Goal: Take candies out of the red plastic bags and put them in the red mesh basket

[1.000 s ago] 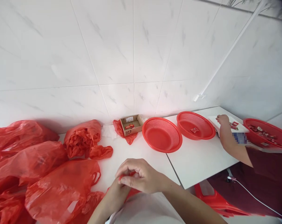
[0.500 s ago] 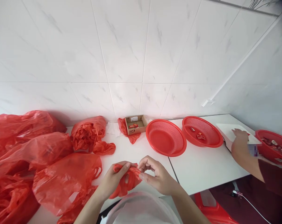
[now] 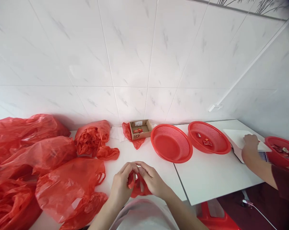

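My left hand [image 3: 121, 183] and my right hand [image 3: 152, 179] are close together over the near edge of the white table [image 3: 206, 174]. Both pinch a small crumpled red plastic bag [image 3: 136, 187], bunched between the fingertips. The fingers of both hands are closed on it. Just left of my hands lies a puffed red plastic bag [image 3: 70, 185].
Several red plastic bags [image 3: 26, 153] are heaped at the left. A small cardboard box [image 3: 140, 129] stands by the wall. Two red mesh baskets [image 3: 171, 143] [image 3: 209, 136] sit to the right. Another person's hand [image 3: 251, 144] rests on a white board [image 3: 237, 138] beside a third red basket [image 3: 282, 152].
My hands have drawn together and bunched the small red bag, which was spread between them half a second ago. The other person's hand shifted slightly on the white board.
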Action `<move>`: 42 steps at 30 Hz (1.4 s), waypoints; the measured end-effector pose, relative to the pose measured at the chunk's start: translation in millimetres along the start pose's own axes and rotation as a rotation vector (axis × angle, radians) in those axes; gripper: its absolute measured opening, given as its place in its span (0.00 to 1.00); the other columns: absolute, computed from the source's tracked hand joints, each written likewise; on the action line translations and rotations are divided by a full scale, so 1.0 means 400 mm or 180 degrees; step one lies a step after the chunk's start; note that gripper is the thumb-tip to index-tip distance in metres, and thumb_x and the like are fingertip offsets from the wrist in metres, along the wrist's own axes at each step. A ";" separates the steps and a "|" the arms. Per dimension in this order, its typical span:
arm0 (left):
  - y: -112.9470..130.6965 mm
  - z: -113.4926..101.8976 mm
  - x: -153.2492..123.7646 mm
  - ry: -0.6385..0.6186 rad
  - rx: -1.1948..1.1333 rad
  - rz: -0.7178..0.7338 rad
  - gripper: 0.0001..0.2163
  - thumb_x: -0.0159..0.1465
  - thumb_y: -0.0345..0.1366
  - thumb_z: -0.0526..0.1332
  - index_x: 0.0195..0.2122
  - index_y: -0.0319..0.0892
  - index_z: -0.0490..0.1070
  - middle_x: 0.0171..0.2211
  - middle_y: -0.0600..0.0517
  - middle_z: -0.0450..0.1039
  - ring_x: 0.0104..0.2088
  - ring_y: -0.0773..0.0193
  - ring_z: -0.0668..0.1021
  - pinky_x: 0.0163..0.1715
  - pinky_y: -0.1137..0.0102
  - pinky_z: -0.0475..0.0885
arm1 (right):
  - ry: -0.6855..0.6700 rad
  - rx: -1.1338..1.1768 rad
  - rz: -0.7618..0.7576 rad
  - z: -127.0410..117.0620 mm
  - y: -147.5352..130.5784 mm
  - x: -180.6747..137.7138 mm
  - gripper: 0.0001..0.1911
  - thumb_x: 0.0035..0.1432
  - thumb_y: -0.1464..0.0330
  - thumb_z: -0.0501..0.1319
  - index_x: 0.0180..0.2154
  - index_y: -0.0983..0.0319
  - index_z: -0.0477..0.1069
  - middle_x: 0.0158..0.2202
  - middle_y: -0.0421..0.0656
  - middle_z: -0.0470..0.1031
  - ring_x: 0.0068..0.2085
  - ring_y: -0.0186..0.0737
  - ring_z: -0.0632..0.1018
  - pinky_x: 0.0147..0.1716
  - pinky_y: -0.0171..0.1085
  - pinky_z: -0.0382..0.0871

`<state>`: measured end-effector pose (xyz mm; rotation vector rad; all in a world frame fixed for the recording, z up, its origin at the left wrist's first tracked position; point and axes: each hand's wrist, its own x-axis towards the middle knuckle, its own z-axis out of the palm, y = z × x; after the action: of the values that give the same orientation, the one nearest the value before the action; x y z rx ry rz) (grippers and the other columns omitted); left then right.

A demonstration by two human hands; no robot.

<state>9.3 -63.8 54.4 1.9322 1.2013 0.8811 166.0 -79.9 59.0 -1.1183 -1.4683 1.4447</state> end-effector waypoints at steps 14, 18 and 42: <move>0.009 -0.016 0.011 -0.0253 -0.0263 -0.0039 0.21 0.66 0.34 0.49 0.60 0.46 0.65 0.44 0.46 0.76 0.41 0.60 0.78 0.41 0.67 0.72 | 0.0691 0.0672 -0.0361 -0.042 -0.041 0.021 0.18 0.65 0.54 0.51 0.29 0.59 0.58 0.25 0.35 0.65 0.29 0.34 0.71 0.36 0.37 0.67; -0.005 -0.018 0.007 -0.0228 -0.0170 -0.0141 0.21 0.65 0.34 0.49 0.59 0.44 0.66 0.42 0.45 0.77 0.42 0.58 0.78 0.44 0.63 0.72 | 0.0849 0.0890 -0.0313 -0.048 -0.023 0.050 0.20 0.63 0.53 0.55 0.27 0.59 0.56 0.19 0.32 0.61 0.24 0.32 0.68 0.31 0.36 0.66; 0.001 -0.060 -0.024 -0.0736 -0.1588 -0.1024 0.26 0.68 0.50 0.45 0.60 0.42 0.65 0.59 0.48 0.68 0.62 0.54 0.64 0.63 0.59 0.55 | 0.1274 0.2564 0.0014 -0.160 0.019 0.096 0.20 0.50 0.60 0.69 0.24 0.60 0.59 0.21 0.32 0.58 0.24 0.30 0.69 0.26 0.31 0.64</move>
<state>-13.5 -68.0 65.8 1.3533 1.0011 0.6833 215.0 -23.5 52.7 -0.8144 -0.5095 1.4924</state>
